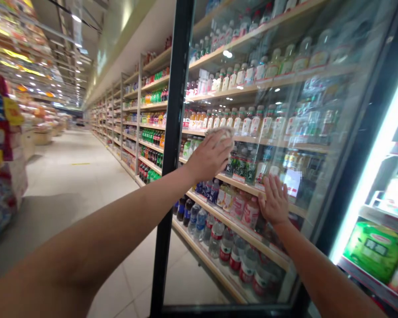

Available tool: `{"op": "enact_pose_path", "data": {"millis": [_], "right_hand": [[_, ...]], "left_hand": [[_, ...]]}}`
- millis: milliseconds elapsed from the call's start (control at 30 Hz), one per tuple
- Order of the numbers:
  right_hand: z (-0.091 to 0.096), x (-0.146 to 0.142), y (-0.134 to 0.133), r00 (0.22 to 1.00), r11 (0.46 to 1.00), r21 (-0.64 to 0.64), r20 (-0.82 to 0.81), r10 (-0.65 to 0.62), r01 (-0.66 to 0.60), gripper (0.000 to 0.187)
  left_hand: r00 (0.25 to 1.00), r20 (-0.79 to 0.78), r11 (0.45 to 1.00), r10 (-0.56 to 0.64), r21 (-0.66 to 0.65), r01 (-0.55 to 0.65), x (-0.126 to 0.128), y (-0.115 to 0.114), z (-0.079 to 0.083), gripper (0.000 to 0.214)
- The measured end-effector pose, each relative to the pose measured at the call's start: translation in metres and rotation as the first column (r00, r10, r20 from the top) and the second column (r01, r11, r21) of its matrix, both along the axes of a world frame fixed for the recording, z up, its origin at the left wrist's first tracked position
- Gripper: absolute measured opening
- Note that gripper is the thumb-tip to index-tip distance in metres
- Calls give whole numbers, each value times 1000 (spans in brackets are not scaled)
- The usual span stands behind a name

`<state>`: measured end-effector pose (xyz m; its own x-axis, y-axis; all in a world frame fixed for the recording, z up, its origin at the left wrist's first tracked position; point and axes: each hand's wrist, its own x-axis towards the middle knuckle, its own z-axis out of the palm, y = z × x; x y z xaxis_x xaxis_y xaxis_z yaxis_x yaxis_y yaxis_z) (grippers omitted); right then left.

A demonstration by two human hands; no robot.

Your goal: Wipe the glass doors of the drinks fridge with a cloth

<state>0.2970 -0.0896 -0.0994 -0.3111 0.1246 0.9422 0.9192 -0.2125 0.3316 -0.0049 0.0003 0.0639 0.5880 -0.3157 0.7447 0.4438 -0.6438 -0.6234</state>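
Note:
A glass door (pixel 179 88) with a dark frame stands open in front of me. My left hand (pixel 208 155) is closed over a pale, crumpled cloth (pixel 224 131) and holds it to the glass at mid height. Part of the cloth is hidden beneath the fingers. Lower and to the right, my right hand (pixel 273 201) lies open with its fingers extended and appears to touch the pane. Rows of bottles show through or in the glass behind both hands.
At the right is the lit cooler interior with a green package (pixel 374 249) on a shelf. Beyond the door, long drink shelves (pixel 152 106) run down the aisle. Stacked goods (pixel 1 159) stand at the left, beside the tiled floor (pixel 76 176).

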Motion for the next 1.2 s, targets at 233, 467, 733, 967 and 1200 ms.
{"op": "enact_pose_path", "data": {"millis": [233,467,733,967,1200], "right_hand": [[-1,0,1,1000,1000,-1,-12,-7,7,69],[-2,0,0,1000,1000,-5,-17,12,-12,69],[-2,-2,1,1000,1000,15,-7,0,0,67],[-2,-1,0,1000,1000,16,1,-1,1,68],[-3,0,1,1000,1000,6,-20,-10,10,69]], "left_hand": [[968,247,998,-37,-44,49,-14,15,68,45],[993,-106,999,49,4,-49,-4,1,14,46],[994,42,994,101,-48,-99,-8,10,38,68],[921,-378,994,92,94,-60,-8,5,-1,59],[999,42,998,33,-58,-30,1,11,39,72]]}}
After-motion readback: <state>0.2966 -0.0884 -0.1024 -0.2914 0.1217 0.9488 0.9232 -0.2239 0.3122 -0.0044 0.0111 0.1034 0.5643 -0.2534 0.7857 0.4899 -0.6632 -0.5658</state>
